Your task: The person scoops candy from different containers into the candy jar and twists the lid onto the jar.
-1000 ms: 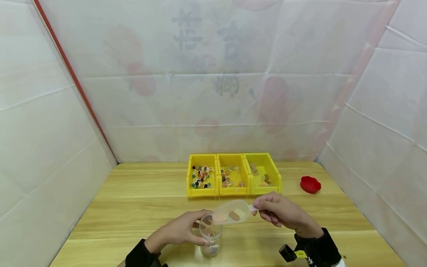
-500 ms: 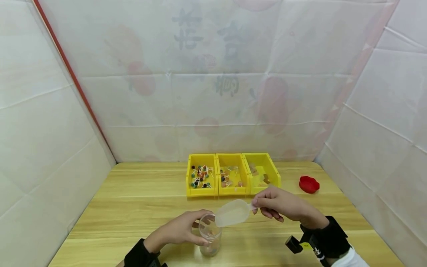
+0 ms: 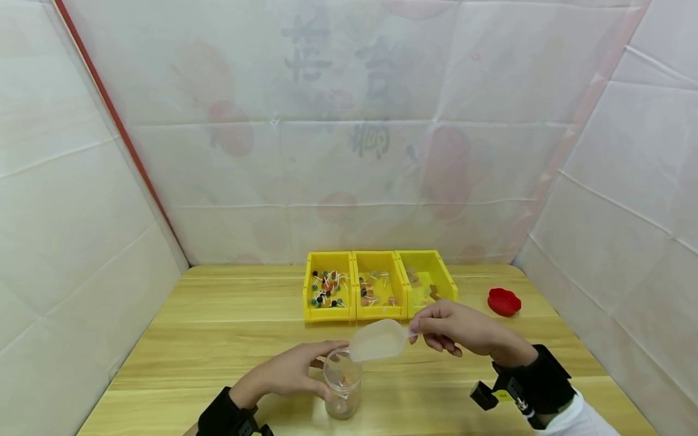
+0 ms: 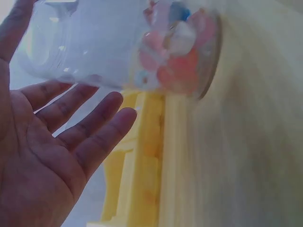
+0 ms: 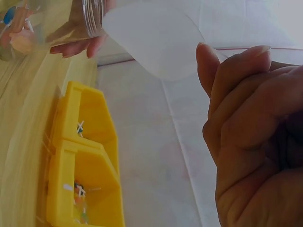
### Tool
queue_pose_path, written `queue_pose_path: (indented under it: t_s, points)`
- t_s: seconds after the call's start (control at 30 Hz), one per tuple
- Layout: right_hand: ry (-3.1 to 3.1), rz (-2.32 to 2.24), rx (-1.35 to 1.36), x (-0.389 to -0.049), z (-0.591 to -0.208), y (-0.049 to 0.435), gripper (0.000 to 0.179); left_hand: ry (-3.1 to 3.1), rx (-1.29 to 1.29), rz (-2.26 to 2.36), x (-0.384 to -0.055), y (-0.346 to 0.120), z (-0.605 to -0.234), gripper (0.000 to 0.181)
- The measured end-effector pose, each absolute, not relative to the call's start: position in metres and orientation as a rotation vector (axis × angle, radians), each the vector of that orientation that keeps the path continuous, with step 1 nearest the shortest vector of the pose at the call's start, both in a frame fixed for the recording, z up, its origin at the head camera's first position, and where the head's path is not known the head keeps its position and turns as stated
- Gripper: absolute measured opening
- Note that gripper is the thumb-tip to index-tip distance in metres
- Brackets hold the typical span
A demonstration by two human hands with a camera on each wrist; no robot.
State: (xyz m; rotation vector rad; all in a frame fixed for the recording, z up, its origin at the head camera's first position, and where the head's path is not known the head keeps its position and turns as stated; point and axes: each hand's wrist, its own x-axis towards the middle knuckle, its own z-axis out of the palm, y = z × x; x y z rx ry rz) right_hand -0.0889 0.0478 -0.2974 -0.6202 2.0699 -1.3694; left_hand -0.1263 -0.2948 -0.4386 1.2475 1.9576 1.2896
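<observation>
A clear plastic jar (image 3: pixel 343 390) stands upright on the table, with several colourful round sweets (image 4: pixel 177 61) and a brown piece inside. My left hand (image 3: pixel 291 368) lies around its left side; in the left wrist view the fingers are loosely extended, their tips right at the jar's wall. My right hand (image 3: pixel 463 330) pinches the handle of a translucent white scoop (image 3: pixel 380 340) between thumb and fingers. The scoop's lip hangs tilted over the jar's rim, and nothing shows in its bowl.
Behind the hands stand three joined yellow bins: the left bin (image 3: pixel 330 315) and middle bin (image 3: pixel 382 312) hold lollipops, the right bin (image 3: pixel 431 260) a few brown pieces. A red scalloped lid (image 3: pixel 504 302) lies at the right. White sheets (image 3: pixel 349 151) enclose the table.
The brown and pale pieces in the scoop have gone from it into the jar. The scoop has lifted slightly. My left thumb has drawn back from the jar's front.
</observation>
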Motion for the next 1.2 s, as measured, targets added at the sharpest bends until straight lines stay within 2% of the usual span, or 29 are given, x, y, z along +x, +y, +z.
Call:
queue_pose_path:
  t_s: [0.2,0.37,0.47,0.9,1.2]
  points:
    - [2.067,-1.406,-0.582,-0.094,-0.3,0.048,0.036,2.037,1.25,1.355,-0.136,-0.303,-0.434,0.071]
    - [2.108,-1.405,-0.545,-0.101,-0.303,0.048,0.035,2.233,1.143,1.426,-0.145,-0.307,-0.431,0.051]
    - [2.122,-1.407,-0.524,-0.106,-0.305,0.046,0.036,2.387,1.038,1.461,-0.152,-0.308,-0.431,0.045]
    - [2.172,-1.426,-0.339,-0.13,-0.327,0.031,0.04,2.756,0.585,1.561,-0.183,-0.305,-0.445,0.048]
    - [2.214,-1.444,-0.216,-0.145,-0.339,0.016,0.041,2.768,0.505,1.472,-0.199,-0.298,-0.456,0.056]
